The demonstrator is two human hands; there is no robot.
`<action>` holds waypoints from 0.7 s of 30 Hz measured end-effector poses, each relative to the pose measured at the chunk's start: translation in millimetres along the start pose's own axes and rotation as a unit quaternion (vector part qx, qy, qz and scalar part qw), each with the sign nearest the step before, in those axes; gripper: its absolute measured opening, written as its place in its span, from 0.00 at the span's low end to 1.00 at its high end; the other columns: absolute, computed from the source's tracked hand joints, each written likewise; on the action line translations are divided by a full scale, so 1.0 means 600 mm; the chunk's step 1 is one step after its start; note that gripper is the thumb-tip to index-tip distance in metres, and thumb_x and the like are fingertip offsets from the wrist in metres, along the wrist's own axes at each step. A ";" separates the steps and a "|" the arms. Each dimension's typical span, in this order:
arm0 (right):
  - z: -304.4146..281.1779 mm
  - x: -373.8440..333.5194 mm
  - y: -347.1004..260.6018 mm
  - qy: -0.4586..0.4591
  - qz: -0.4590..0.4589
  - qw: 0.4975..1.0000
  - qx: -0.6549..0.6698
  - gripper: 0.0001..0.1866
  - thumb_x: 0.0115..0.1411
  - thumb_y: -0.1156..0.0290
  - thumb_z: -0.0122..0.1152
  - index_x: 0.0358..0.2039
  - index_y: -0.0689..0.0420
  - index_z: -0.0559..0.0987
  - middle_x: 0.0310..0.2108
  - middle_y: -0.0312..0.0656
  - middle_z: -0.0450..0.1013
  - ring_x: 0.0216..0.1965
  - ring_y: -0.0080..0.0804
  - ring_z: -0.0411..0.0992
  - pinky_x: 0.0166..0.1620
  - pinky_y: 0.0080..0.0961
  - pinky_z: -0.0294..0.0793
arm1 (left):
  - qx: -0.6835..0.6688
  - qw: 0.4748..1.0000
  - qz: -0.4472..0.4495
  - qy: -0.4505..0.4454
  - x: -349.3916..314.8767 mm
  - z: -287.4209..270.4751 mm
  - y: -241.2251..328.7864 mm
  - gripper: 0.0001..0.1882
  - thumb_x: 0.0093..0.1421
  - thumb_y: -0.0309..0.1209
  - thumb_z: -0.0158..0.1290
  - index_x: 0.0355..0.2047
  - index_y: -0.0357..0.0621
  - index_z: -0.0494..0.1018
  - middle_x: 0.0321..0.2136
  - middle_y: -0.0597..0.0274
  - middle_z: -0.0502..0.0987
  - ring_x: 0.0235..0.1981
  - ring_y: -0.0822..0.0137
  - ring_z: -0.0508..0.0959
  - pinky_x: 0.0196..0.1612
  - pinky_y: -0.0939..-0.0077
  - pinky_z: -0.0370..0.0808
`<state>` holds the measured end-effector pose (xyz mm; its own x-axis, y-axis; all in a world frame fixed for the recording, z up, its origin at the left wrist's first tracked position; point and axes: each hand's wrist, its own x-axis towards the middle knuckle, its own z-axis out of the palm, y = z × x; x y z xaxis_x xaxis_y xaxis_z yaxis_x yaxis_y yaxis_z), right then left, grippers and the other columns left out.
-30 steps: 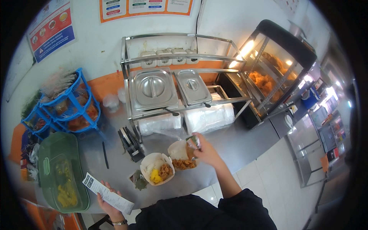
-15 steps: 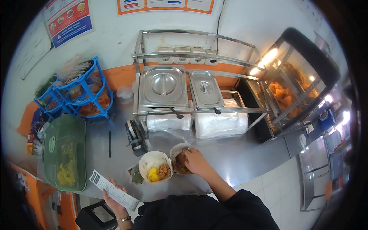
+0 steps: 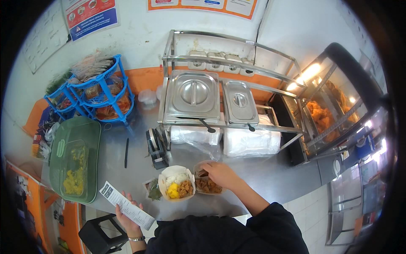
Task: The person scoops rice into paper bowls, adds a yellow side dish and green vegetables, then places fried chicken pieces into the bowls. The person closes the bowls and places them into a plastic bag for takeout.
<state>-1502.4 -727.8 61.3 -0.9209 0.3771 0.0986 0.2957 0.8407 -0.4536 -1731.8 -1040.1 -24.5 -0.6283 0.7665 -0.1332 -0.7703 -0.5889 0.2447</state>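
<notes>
My left hand (image 3: 128, 215) holds a long printed paper slip (image 3: 127, 205) at the near left, over the table's front edge. My right hand (image 3: 223, 174) is at the far side of an open takeaway box (image 3: 210, 191) with brown fried pieces in it. Its fingers are bent together at the far rim; what they pinch is mostly hidden. Touching that box on the left is another open paper box (image 3: 162, 183) with white rice, yellow egg-like food and brown crumbly pieces. A small clear packet with green leaves (image 3: 154, 190) lies to its left.
A tape dispenser (image 3: 157, 149) and a black pen (image 3: 126, 153) lie beyond the boxes. A green-lidded container (image 3: 59, 169) and blue tiered baskets (image 3: 111, 98) stand left. Behind are a metal rack with lidded pans (image 3: 192, 94), plastic bag stacks (image 3: 251, 142) and a heated display case (image 3: 334, 106).
My right hand has lifted from inside the right box to its far rim, uncovering the brown pieces. The view has shifted, and my left hand keeps hold of the paper slip.
</notes>
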 end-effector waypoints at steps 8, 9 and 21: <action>0.037 -0.008 0.038 -0.041 0.102 0.994 0.011 0.19 0.53 0.78 0.47 0.47 0.56 0.69 0.36 0.52 0.74 0.41 0.50 0.73 0.43 0.42 0.73 | 0.005 1.000 0.001 -0.002 -0.002 -0.008 0.009 0.32 0.63 0.48 0.39 0.65 0.54 0.53 0.54 0.56 0.69 0.42 0.58 0.75 0.48 0.44 0.71; 0.038 -0.005 0.036 -0.053 0.105 0.993 -0.020 0.19 0.54 0.77 0.47 0.48 0.56 0.68 0.36 0.52 0.74 0.41 0.49 0.73 0.42 0.41 0.73 | 0.007 1.000 -0.002 -0.008 0.002 -0.007 0.008 0.31 0.63 0.48 0.39 0.65 0.53 0.53 0.54 0.55 0.70 0.43 0.58 0.75 0.48 0.44 0.71; 0.023 -0.032 0.013 0.046 0.030 0.990 -0.126 0.16 0.51 0.74 0.56 0.43 0.59 0.74 0.43 0.44 0.70 0.45 0.42 0.72 0.43 0.33 0.75 | 0.032 0.999 -0.013 0.004 0.021 0.011 -0.009 0.31 0.63 0.48 0.39 0.65 0.53 0.53 0.52 0.55 0.71 0.42 0.59 0.76 0.46 0.46 0.73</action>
<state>-1485.8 -734.1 43.6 -0.8759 0.4536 0.1647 0.4141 0.8817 -0.2262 -1735.1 -1025.4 -21.3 -0.6091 0.7790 -0.1486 -0.7782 -0.5509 0.3015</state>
